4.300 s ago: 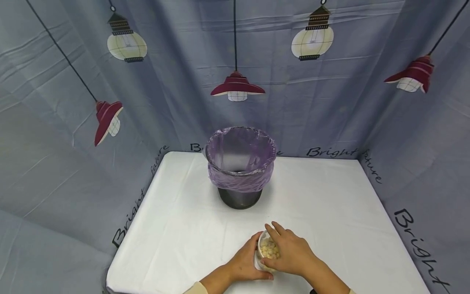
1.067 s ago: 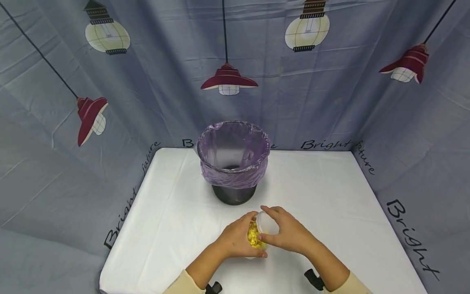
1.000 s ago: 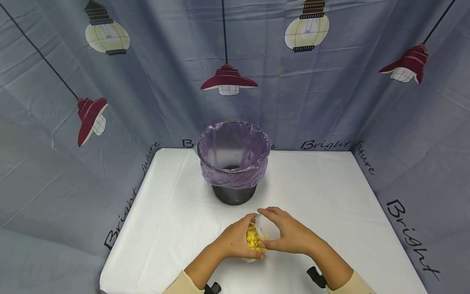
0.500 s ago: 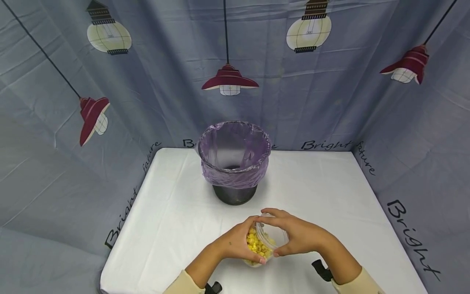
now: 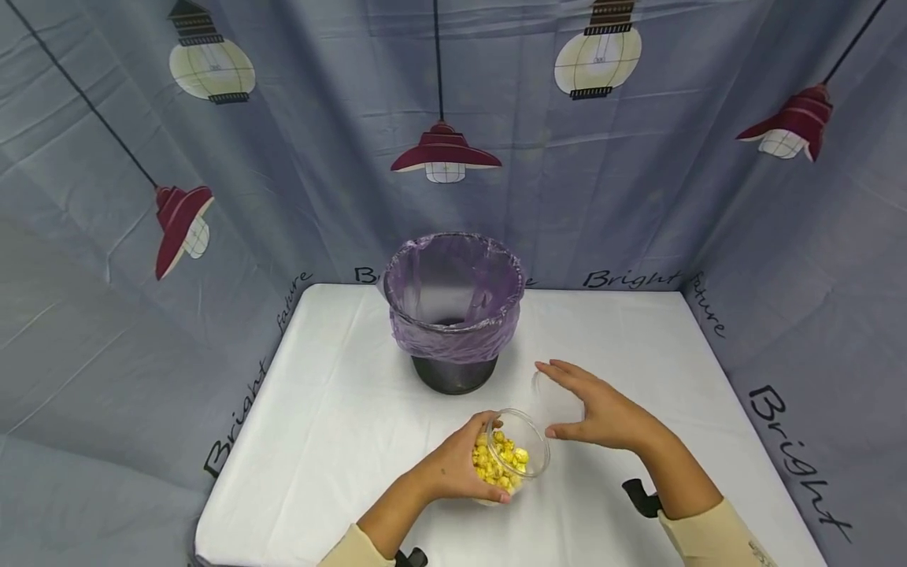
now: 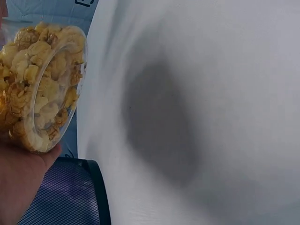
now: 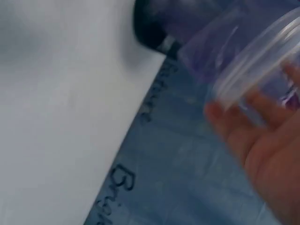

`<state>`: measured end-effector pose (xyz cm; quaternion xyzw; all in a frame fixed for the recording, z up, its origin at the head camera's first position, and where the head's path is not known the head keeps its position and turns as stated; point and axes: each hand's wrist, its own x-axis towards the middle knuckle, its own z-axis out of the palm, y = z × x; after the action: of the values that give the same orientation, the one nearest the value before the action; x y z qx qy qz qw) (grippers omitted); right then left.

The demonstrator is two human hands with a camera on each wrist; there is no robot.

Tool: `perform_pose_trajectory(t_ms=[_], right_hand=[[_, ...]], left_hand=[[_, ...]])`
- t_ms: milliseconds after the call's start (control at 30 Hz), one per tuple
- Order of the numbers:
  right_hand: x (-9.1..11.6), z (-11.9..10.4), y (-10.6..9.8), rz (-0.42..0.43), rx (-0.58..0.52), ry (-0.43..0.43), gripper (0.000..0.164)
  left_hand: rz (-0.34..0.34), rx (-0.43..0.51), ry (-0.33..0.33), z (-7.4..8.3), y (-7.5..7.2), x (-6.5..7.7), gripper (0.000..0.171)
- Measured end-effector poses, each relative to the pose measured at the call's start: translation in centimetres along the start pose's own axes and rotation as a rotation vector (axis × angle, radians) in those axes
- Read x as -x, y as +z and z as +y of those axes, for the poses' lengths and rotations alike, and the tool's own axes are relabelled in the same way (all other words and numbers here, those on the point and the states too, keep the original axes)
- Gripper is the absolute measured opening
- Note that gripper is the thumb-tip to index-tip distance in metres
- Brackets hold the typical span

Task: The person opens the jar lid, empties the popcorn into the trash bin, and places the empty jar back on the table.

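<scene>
My left hand (image 5: 449, 468) grips a clear plastic jar (image 5: 533, 441) of yellow popcorn (image 5: 496, 465), its round mouth uncovered and tipped toward the right. In the left wrist view the clear base of the jar (image 6: 51, 89) hangs above the white cloth, with popcorn pressed against it. Up and to the right of the jar, my right hand (image 5: 609, 413) pinches a clear round lid (image 5: 560, 400) by its edge, fingers at the top and thumb below. The right wrist view shows the ridged rim of the lid (image 7: 258, 56) between fingers and thumb, slightly blurred.
Behind the jar stands a dark mesh wastebasket (image 5: 453, 376) lined with a purple bag (image 5: 453, 342). A white cloth covers the table (image 5: 340, 441). Grey-blue curtains (image 5: 319, 157) printed with lamps enclose its back and sides.
Over the last second the lid has come off the jar and moved up and right with my right hand. My left hand has stayed nearly in place with the jar, whose mouth now shows.
</scene>
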<state>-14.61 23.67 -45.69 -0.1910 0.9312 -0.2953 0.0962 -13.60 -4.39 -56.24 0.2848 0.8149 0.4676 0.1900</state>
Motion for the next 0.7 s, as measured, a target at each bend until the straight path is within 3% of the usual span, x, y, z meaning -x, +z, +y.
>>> perform_pose_trajectory(t_ms=[100, 267, 533, 700], right_hand=[[-0.8, 2.0, 0.1, 0.048, 0.127, 0.126, 0.098], [-1.7, 5.8, 1.7, 0.032, 0.279, 0.293, 0.102], [-2.1, 11.0, 4.4, 0.035, 0.266, 0.422, 0.101], [-1.8, 13.2, 6.3, 0.05, 0.248, 0.5, 0.1]], left_hand=[[0.047, 0.031, -0.032, -0.2, 0.2, 0.2, 0.117], [0.11, 0.118, -0.068, -0.4, 0.6, 0.6, 0.121], [0.159, 0.169, -0.074, -0.9, 1.4, 1.1, 0.118], [0.171, 0.189, -0.085, -1.0, 1.7, 1.2, 0.119]])
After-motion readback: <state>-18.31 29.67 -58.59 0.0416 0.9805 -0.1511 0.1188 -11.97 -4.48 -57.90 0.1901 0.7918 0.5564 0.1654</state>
